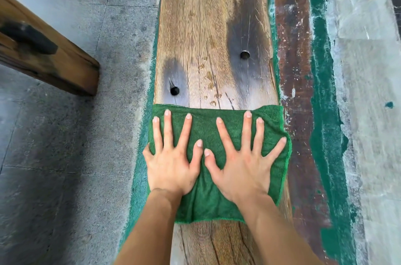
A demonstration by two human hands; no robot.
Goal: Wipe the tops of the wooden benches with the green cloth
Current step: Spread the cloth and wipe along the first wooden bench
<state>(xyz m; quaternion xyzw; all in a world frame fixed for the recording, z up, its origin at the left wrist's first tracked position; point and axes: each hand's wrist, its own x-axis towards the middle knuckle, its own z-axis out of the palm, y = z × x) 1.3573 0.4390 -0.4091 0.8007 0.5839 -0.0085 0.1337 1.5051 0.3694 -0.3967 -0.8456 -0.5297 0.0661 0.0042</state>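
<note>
A long wooden bench (208, 26) runs away from me down the middle of the view, with two dark round holes and a few water drops on its top. The green cloth (206, 197) lies spread flat across the full width of the bench. My left hand (171, 160) presses on the cloth's left half, palm down, fingers spread. My right hand (243, 162) presses on the right half in the same way. Both thumbs nearly meet at the cloth's middle.
A second wooden bench (43, 56) stands on the grey stone floor (86, 156) at the left. Along the right of the bench runs a worn brown and green painted strip (303, 91), then pale concrete (368, 91).
</note>
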